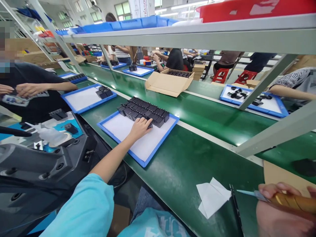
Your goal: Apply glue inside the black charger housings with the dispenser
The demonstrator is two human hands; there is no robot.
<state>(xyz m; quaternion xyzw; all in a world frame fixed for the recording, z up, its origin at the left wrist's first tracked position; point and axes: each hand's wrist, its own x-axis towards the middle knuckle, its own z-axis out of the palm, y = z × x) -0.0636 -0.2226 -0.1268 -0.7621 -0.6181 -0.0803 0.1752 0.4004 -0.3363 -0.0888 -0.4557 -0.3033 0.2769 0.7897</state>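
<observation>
My left hand (141,128) reaches over a blue-rimmed tray (145,163) with a white lining. Its fingers curl over a black box-shaped part at the front of several rows of such black parts (143,108); the grip is partly hidden by the hand. At the lower right, my right hand (283,210) is closed around a gold-handled tool (291,201) with a pale blue pointed tip. A folded white paper (213,197) and a thin black tweezers-like tool (235,207) lie on the green bench beside it.
Another blue tray (86,108) holds black parts to the left, near a co-worker (32,89). A grey machine (44,171) stands at lower left. A slanted metal post (278,128) and overhead shelf (172,38) cross the view. An open cardboard box (168,84) sits beyond.
</observation>
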